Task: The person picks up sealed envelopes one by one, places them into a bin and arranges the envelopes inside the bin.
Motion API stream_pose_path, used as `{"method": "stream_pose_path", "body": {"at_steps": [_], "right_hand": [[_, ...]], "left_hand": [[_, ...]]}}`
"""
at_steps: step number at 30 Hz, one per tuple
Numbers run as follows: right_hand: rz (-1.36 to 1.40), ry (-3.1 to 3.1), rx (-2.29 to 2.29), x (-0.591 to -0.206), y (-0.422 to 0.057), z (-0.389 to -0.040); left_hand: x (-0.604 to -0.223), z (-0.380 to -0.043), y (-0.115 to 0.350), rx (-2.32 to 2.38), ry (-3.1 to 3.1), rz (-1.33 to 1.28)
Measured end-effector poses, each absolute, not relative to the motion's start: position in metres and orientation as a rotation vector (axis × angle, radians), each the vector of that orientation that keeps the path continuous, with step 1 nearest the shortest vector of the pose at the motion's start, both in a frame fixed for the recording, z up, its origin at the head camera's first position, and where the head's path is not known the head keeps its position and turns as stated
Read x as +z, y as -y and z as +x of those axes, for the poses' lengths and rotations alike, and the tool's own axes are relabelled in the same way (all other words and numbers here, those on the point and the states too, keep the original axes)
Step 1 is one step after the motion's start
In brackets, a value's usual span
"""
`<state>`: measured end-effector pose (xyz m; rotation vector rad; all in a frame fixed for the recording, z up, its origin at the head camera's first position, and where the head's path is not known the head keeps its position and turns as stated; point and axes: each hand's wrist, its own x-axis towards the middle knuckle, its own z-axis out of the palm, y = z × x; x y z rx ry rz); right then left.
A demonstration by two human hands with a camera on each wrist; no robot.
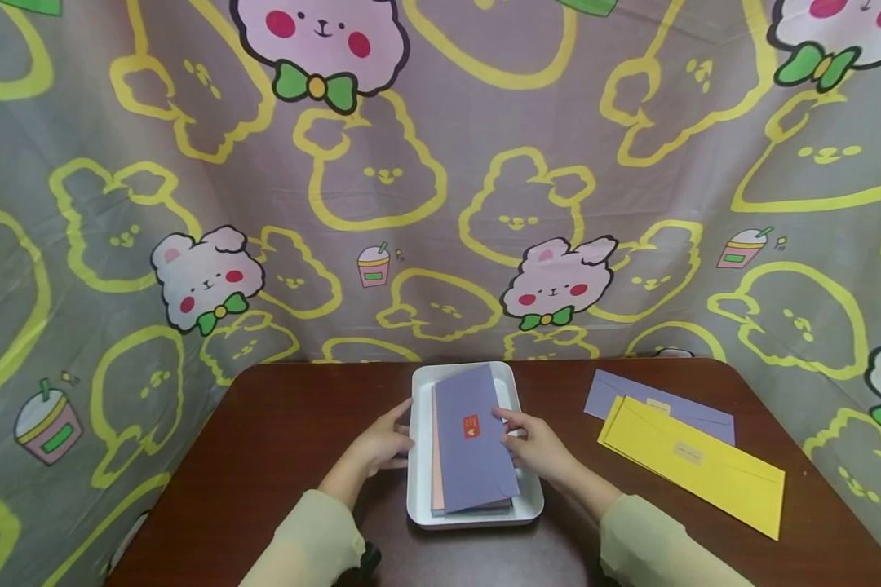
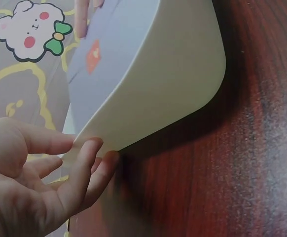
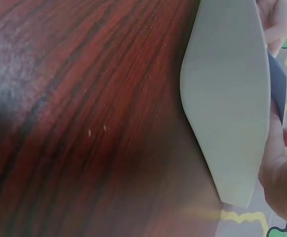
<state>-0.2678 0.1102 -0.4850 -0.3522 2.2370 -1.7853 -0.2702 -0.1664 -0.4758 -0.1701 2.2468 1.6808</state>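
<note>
To the left of the left grip: dark red-brown bench (image 1: pixel 286 440), wood-grained; printed cloth (image 1: pixel 448 122) hangs beyond both grips, with yellow outlines, rabbit heads and drink cups. Left grip (image 1: pixel 378 444), a bare hand below a pale sleeve (image 1: pixel 312 542), is at the tray's left side; the left wrist view shows thumb and fingers pinching the rim, fingers against the outer wall.

Directly right of the left grip: white tray (image 1: pixel 420 489), rounded corners, sitting on the bench between the two hands. Inside, nearest the left grip, a strip of pink envelope (image 1: pixel 436 469) shows from under the top piece; more edges stacked at the near end, too thin to count.

Top piece: purple envelope (image 1: pixel 462 465), within the tray, right of the left grip and just left of the right one. Lies slightly askew over the stack; red seal (image 1: pixel 471 426) at mid-length, facing up.

Right grip (image 1: pixel 542 447), also bare, reaches over the tray's right side and holds the purple envelope by its right edge, index fingertip on the upper face. Matching sleeve (image 1: pixel 661 538) behind it.

Well right of the right grip, apart from the tray: second purple envelope (image 1: pixel 609 391), partly covered; over it, nearer the person, yellow envelopes (image 1: pixel 734 489), at least two, overlapping, uppermost with a pale label (image 1: pixel 688 453).
</note>
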Motion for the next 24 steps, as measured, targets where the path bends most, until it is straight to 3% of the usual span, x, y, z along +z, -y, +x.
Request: {"method": "stream_pose_path", "body": {"at_steps": [16,24], "right_hand": [[-0.54,-2.491,-1.241,-0.476,-0.102,-0.269],[-0.46,-2.67,-1.06,-0.477,-0.091,-0.263]], "left_hand": [[-0.478,-0.268,0.171,1.715,-2.19,-0.153],[-0.481,-0.267,0.174,1.712,-2.19,-0.152]]}}
